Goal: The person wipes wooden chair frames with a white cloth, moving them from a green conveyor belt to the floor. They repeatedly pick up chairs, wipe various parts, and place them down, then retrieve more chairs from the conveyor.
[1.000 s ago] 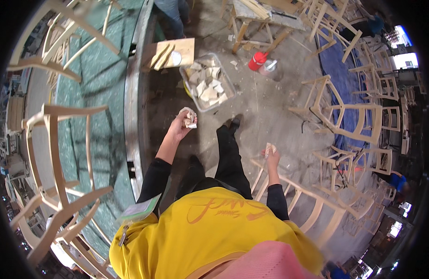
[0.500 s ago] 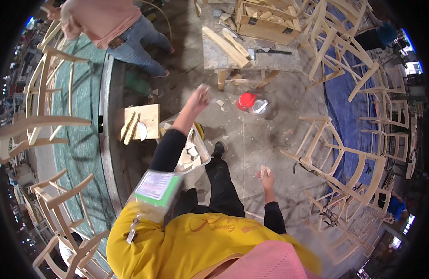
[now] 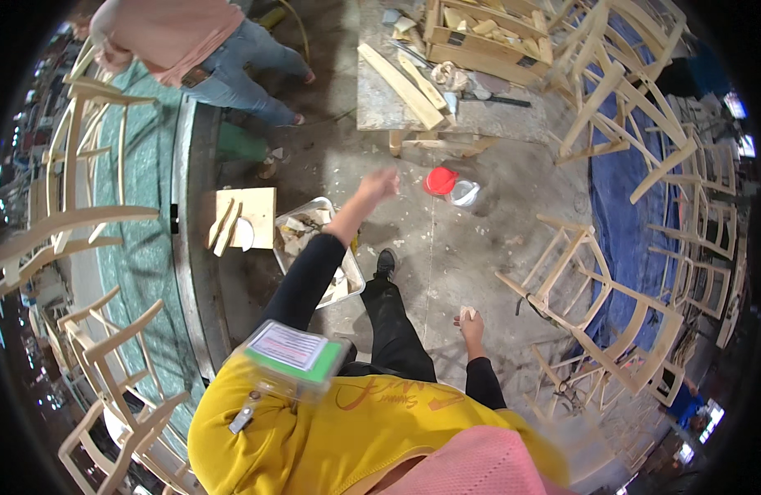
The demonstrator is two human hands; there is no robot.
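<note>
My left hand reaches forward over the floor, between the metal tray of wood offcuts and a red-lidded container. Motion smears its fingers, so I cannot tell whether they are closed. At my right side, my right hand is closed on a small crumpled pale piece, whose kind is unclear. Ahead, on the low worktable, lie long pale wood pieces, a crumpled beige bundle and a dark long tool.
A wooden box of offcuts stands on the worktable. A clear cup sits beside the red-lidded container. To the left are a board with wood pieces and a green-covered bench. Chair frames crowd the right. Another person stands ahead left.
My left hand has moved right and slightly lower in the picture. The crumpled beige bundle now shows on the worktable, where it was not visible before. My right hand stays low, closed.
</note>
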